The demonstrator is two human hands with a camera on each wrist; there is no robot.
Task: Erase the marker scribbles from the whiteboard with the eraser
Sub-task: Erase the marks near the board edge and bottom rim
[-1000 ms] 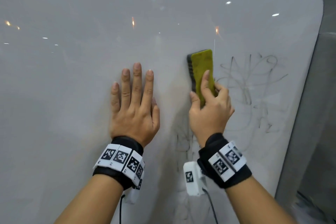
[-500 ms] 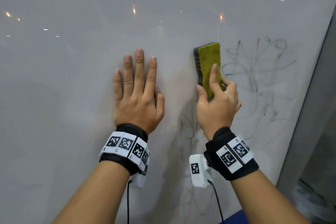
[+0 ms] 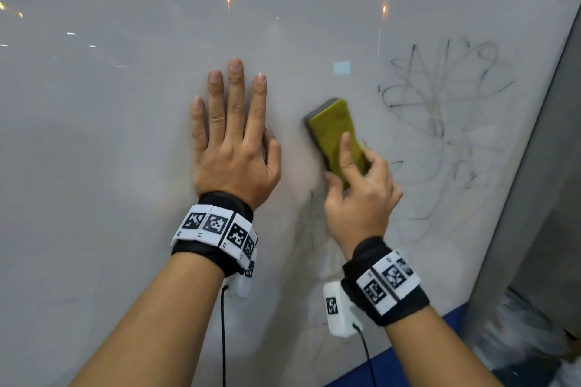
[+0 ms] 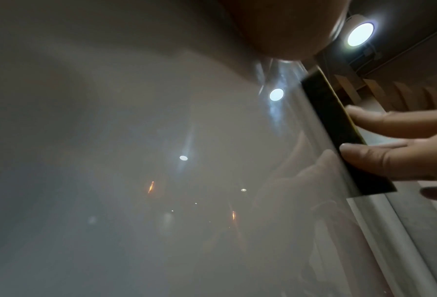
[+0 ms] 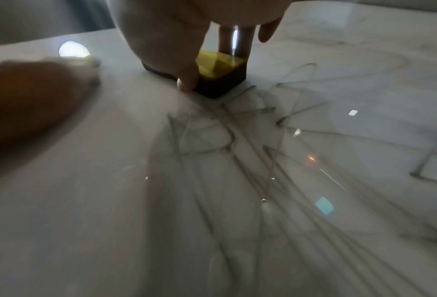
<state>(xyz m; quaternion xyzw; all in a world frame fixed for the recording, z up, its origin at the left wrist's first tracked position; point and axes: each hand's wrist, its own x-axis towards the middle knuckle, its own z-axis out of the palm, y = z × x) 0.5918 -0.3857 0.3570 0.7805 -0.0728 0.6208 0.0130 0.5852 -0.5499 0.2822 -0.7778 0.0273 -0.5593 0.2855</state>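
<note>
Our left hand lay flat on the whiteboard, fingers straight and close together, holding nothing, in much the same spot as half a second before; we judge it was only bracing us. Just right of its thumb, our right hand gripped the eraser, forefinger laid along the yellow-green back, thumb on the dark left edge and the other fingers curled round the right side. What had changed lay here: half a second earlier the eraser stood upright with its top above the left fingertips, and now it had come down to knuckle level and tilted, its top leaning left toward that thumb. The board around it looked hazy and wiped, so we read this as the down-stroke of a pass along the left fringe of the marks. In the right wrist view the eraser sat pressed to the board with strokes starting right at its lower corner. Most of the scribbles remained right of the right-hand fingers, above and level with them, and fainter lines ran below the wrist. We judged the job only begun; the coming strokes would need to travel right.
</note>
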